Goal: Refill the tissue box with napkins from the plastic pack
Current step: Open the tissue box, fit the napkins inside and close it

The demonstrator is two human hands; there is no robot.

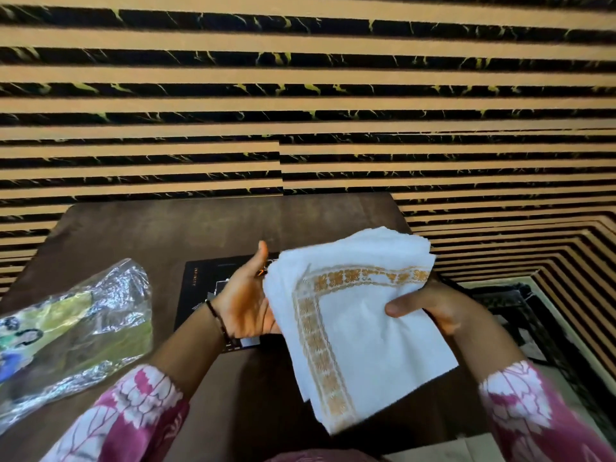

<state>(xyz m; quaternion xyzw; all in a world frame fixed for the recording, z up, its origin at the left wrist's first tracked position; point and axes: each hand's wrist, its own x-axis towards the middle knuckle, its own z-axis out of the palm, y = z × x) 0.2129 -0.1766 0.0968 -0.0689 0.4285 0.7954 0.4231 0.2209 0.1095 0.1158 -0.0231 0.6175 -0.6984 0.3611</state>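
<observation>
A stack of white napkins (pixel 360 321) with a gold patterned border is held above the table, tilted. My right hand (pixel 430 306) grips its right side, thumb on top. My left hand (pixel 245 300) is flat and open-palmed against the stack's left edge, thumb pointing up. Under my hands lies a flat black tissue box (pixel 196 288), mostly hidden by my left hand and the napkins. The crinkled clear plastic pack (pixel 76 331), with green and blue print, lies on the table at the left.
The dark brown wooden table (pixel 166 228) stands against a wall of black and tan horizontal stripes (pixel 300 95). To the right, below table level, a dark patterned rug (pixel 520 315) lies on the floor.
</observation>
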